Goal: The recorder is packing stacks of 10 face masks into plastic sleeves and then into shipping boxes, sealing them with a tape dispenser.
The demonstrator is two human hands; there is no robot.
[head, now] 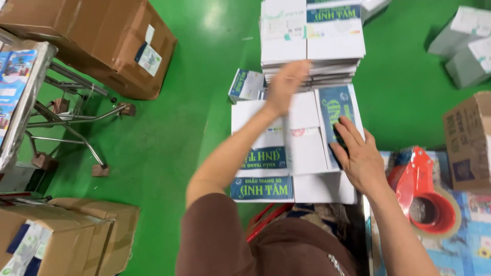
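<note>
A: Starting at the left, what's the left hand (pixel 286 84) doing?

B: It's raised, arm stretched forward from the brown sleeve, fingers loosely spread and blurred, so its grip is open and empty. It hovers at the near edge of the tall stack of flat cartons (pixel 312 41) standing on the green floor (pixel 169 128).

A: And the flat carton (pixel 286 148) in front of it?

B: White with teal panels, lying unfolded just below that stack, over the person's lap. The right hand (pixel 358 156) lies flat on its right panel, fingers extended and pressing, palm down; the grip is open, holding nothing.

A: How would you do this well?

B: My judgement: keep the right palm pinning the panel so the sheet can't slide, and work the creases squarely with the free hand.

A: Further right?

B: A red tape dispenser (pixel 427 197) rests on the bench, near the right wrist.
</note>
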